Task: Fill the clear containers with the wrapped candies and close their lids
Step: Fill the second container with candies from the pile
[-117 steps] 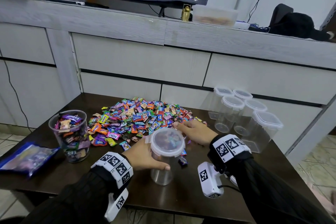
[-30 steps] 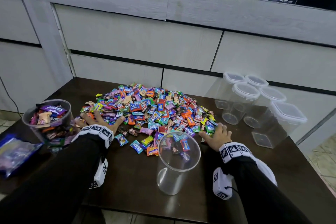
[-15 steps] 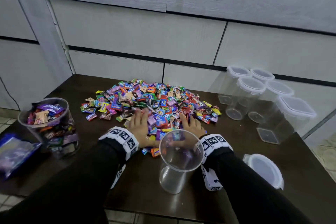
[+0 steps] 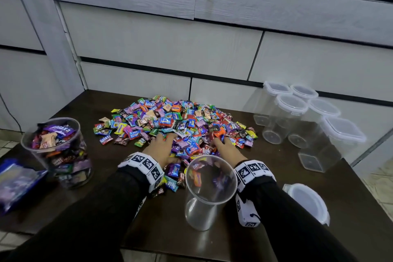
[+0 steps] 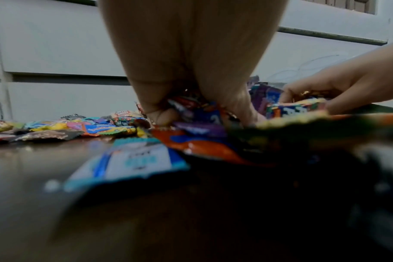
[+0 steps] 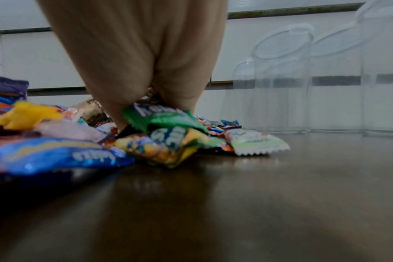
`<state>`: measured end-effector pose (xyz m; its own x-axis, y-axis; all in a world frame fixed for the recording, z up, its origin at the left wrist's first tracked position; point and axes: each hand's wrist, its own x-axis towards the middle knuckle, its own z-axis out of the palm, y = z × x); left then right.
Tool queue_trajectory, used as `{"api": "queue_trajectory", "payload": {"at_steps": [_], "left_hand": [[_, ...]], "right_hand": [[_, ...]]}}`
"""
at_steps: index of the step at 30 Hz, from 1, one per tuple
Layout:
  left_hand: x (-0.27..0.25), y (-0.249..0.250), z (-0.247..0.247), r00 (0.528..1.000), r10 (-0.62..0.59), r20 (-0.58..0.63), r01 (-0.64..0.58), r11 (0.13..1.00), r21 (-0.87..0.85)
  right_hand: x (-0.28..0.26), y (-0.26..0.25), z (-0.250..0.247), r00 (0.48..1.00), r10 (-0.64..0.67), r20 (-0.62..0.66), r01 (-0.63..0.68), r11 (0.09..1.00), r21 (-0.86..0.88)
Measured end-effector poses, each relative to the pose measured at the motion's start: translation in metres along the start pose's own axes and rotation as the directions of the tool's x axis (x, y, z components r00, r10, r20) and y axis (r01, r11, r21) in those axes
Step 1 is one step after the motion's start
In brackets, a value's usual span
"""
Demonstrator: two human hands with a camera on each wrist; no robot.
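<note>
The pile of wrapped candies [image 4: 176, 127] lies at the middle of the dark surface [image 4: 276, 240]. Both hands are set into the near edge of the pile. The left hand [image 4: 160, 149] rests palm-down on the candies; in the left wrist view its fingers [image 5: 164, 117] curl under and gather several wrappers. The right hand [image 4: 226, 149] is likewise pressed into the candies, and the right wrist view shows its fingers [image 6: 123, 99] curled around a green wrapper and neighbouring pieces.

An open clear container [image 4: 209, 193] stands upright between the two wrists, just in front of the pile; whether it holds anything cannot be told through its wall. Its lid [image 4: 308, 202] lies flat on the surface to the right, apart from the container.

A candy-filled container [image 4: 57, 151], uncovered, stands at the left. Beside it lies a blue bag [image 4: 17, 183]. Five lidded containers [image 4: 297, 123], all without candy, are grouped at the right rear of the surface.
</note>
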<state>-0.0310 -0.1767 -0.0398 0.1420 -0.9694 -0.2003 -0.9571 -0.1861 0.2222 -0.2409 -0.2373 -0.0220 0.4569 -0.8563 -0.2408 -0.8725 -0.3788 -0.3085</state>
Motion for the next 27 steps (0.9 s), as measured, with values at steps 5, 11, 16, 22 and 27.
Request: {"api": "queue_trajectory", "payload": {"at_steps": [5,11,16,22,27], "left_hand": [[-0.008,-0.003,-0.012,0.996,0.065,-0.059,-0.068,0.996,-0.049],[-0.013,-0.002,-0.016,0.991,0.038,-0.13,-0.042,0.999,-0.032],[-0.019,-0.001,-0.021,0.965,0.043,-0.258,-0.067,0.994,-0.086],[-0.03,0.012,-0.046,0.908,0.017,-0.419,-0.182,0.917,-0.355],[-0.048,0.041,-0.078,0.836,0.062,-0.545,-0.353,0.821,-0.449]], "right_hand": [[-0.01,0.005,-0.005,0.995,-0.043,-0.086,0.049,0.996,0.069],[-0.018,0.007,-0.014,0.986,-0.059,-0.155,0.093,0.971,0.22],[-0.023,0.014,-0.016,0.98,-0.055,-0.19,0.095,0.974,0.206],[-0.035,0.017,-0.028,0.931,-0.14,-0.337,0.222,0.95,0.22],[-0.048,0.01,-0.042,0.892,-0.152,-0.425,0.297,0.907,0.298]]}}
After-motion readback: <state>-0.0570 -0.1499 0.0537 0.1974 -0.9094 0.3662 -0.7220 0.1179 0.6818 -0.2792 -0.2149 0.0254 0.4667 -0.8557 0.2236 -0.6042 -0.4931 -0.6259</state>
